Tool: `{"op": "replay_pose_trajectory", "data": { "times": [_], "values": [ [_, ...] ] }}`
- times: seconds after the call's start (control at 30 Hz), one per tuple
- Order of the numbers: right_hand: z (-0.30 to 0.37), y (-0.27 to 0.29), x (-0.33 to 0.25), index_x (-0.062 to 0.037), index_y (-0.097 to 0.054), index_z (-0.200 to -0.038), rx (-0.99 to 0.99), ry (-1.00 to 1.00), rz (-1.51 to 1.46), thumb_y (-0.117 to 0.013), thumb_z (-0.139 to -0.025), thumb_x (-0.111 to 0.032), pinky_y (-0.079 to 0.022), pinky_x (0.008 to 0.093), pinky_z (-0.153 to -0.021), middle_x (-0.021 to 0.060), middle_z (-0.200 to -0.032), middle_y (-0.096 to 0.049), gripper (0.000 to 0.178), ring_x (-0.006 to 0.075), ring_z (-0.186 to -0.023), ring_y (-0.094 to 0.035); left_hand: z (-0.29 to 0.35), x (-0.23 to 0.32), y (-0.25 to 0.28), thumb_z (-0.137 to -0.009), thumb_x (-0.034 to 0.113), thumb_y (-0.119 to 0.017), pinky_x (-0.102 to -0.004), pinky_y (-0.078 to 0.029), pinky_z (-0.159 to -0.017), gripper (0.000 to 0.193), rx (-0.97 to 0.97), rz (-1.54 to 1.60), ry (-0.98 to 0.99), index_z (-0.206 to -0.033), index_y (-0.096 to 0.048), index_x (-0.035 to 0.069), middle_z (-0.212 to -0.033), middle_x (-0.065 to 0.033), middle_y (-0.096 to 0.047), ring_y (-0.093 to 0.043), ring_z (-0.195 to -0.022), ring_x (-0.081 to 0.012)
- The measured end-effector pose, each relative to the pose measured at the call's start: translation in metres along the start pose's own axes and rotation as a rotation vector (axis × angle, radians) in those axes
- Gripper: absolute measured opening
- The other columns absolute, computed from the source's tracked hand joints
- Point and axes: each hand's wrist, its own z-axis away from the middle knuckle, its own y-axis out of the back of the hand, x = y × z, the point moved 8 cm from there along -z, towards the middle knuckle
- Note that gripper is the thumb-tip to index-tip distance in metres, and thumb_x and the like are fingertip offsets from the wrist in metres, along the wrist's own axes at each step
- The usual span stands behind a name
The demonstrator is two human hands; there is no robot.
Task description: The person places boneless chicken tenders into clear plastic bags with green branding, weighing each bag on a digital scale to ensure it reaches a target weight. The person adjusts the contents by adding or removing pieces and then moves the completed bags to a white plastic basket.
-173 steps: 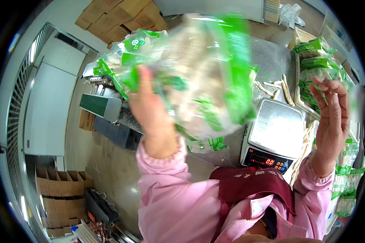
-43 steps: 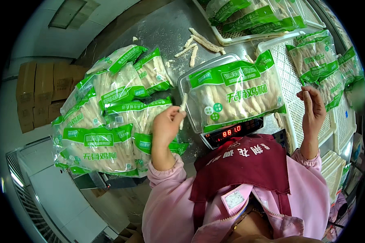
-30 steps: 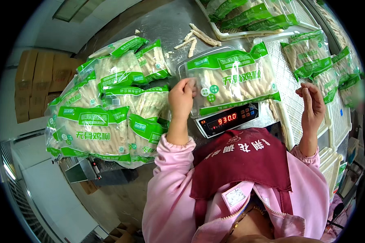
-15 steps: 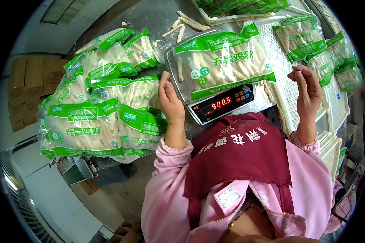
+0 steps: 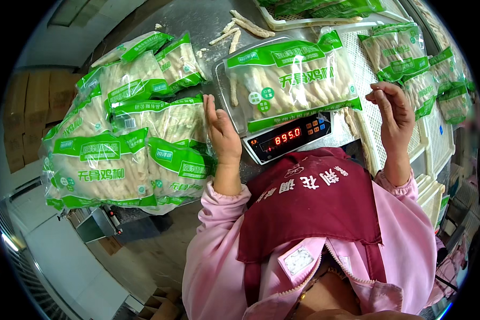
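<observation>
A clear and green plastic bag [image 5: 290,80] of pale breaded sticks lies on the metal pan of a digital scale [image 5: 244,124], whose red display is lit. My left hand [image 5: 222,132] is open left of the scale, fingers straight and close together. Its fingertips are beside a heap of similar bags [image 5: 104,165]. Right of the weighed bag, my right hand [image 5: 393,109] hovers with nothing visible in it. Its fingers are loosely bent, the tips slightly apart. Neither hand touches the weighed bag.
Several loose breaded sticks [image 5: 250,24] and crumbs lie on the metal table behind the scale. White perforated trays [image 5: 357,50] stand at the right, with more filled bags [image 5: 397,50] on them. Cardboard boxes [image 5: 34,101] are stacked at the far left.
My right hand has shifted a little left and its fingers have loosened. My left hand has moved slightly left with fingers straight. The scale's displayed reading has dropped.
</observation>
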Motion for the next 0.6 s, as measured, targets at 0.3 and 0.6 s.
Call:
{"op": "replay_pose_trajectory", "data": {
  "times": [0.3, 0.6],
  "values": [
    [-0.025, -0.034, -0.004, 0.0058, -0.065, -0.112, -0.104, 0.004, 0.085, -0.06, -0.1, 0.0, -0.049, 0.0222, -0.082, 0.005, -0.1, -0.067, 0.014, 0.0097, -0.091, -0.064, -0.025, -0.019, 0.017, -0.1, 0.022, -0.06, -0.0375, -0.049, -0.095, 0.035, 0.135, -0.048, 0.136, -0.127, -0.062, 0.001, -0.135, -0.0163, -0.062, -0.061, -0.118, -0.0306],
    [-0.029, -0.014, 0.001, 0.0056, -0.065, -0.107, -0.034, -0.022, 0.117, -0.061, -0.098, 0.003, -0.05, 0.0234, -0.08, 0.0067, -0.097, -0.068, 0.01, 0.0109, -0.087, -0.065, -0.193, -0.025, -0.043, -0.092, 0.02, -0.065, -0.0424, -0.051, -0.093, 0.026, -0.227, -0.423, -0.092, -0.115, -0.072, 0.01, -0.126, -0.0128, -0.067, -0.065, -0.109, -0.0341]
  ]
}}
